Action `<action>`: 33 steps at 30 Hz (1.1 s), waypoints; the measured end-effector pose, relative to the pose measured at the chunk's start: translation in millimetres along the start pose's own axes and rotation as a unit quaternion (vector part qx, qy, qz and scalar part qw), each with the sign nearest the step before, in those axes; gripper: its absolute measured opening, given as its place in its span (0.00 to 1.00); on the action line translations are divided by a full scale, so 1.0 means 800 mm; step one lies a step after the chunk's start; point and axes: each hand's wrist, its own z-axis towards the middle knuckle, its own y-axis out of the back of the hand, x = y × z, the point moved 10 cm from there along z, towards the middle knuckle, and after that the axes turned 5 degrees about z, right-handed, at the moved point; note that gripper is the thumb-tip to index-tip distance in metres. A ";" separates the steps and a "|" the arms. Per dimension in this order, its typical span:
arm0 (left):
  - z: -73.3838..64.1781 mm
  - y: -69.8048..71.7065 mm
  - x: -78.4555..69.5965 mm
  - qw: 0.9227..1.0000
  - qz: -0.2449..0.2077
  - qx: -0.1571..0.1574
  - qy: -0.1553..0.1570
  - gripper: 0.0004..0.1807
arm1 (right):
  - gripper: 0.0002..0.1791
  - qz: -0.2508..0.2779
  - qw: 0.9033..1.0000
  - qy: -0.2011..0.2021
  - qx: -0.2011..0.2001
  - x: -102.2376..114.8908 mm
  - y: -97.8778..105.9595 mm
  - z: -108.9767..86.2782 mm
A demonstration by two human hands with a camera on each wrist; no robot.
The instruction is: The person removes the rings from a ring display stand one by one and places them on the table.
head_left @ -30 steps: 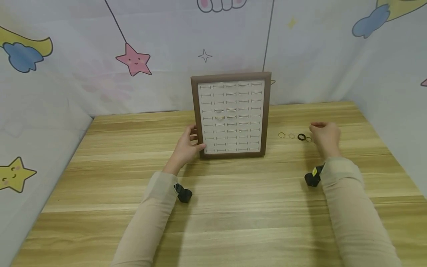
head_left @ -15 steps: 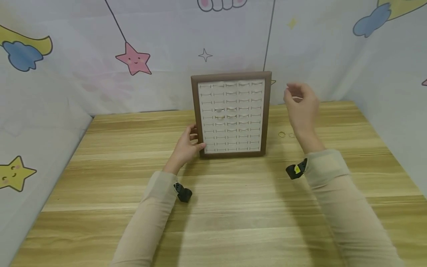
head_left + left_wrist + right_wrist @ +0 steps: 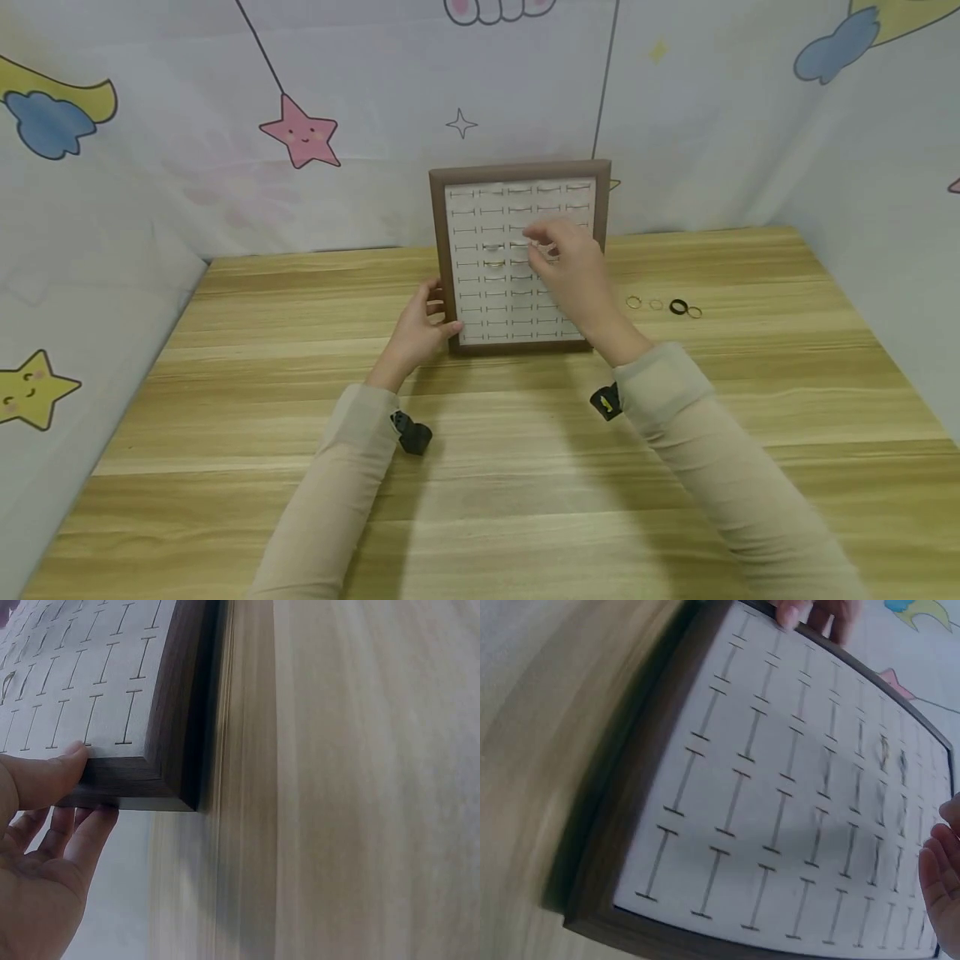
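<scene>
From my end of the feed, the person's left hand (image 3: 416, 337) grips the brown-framed display board (image 3: 521, 348) by its lower left side: through the left wrist camera I see the thumb (image 3: 49, 776) lying over the front edge and the other fingers (image 3: 90, 836) tucked behind. The board stands on its lower edge, directly to the right of that grip and rising above it, its white slotted pad (image 3: 507, 317) facing me. I have the right hand (image 3: 573, 267) in front of the board's right half, higher than the left grip, thumb and forefinger curved toward each other with their tips near the middle column of slots. I cannot tell whether those tips meet or pinch anything; my right wrist camera catches only part of that hand at its edge. Just left of the fingertips, a silver ring (image 3: 492, 247) sits in a slot, with a gold ring (image 3: 494, 264) right below. Lower and to the right of the right hand, I count four loose rings on the wooden table (image 3: 487, 500): a yellowish ring (image 3: 633, 308) nearest the hand, a thin pale ring (image 3: 656, 311), a black ring (image 3: 679, 312) and a slim gold-toned ring (image 3: 695, 317) right beside it. Above and left of the left grip, I see a pink star (image 3: 302, 136) printed on the pale backdrop (image 3: 360, 50).
</scene>
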 end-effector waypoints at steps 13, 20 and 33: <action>-0.001 0.000 -0.001 1.000 0.004 0.002 -0.003 0.42 | 0.09 -0.067 0.996 0.024 0.053 0.009 -0.049 -0.011; -0.002 0.000 -0.002 1.000 -0.001 -0.001 -0.005 0.42 | 0.09 -0.093 0.994 0.031 0.055 0.015 -0.059 -0.013; 0.000 -0.001 -0.001 1.000 -0.002 0.001 -0.003 0.42 | 0.05 -0.112 0.992 0.046 0.029 0.014 -0.066 -0.011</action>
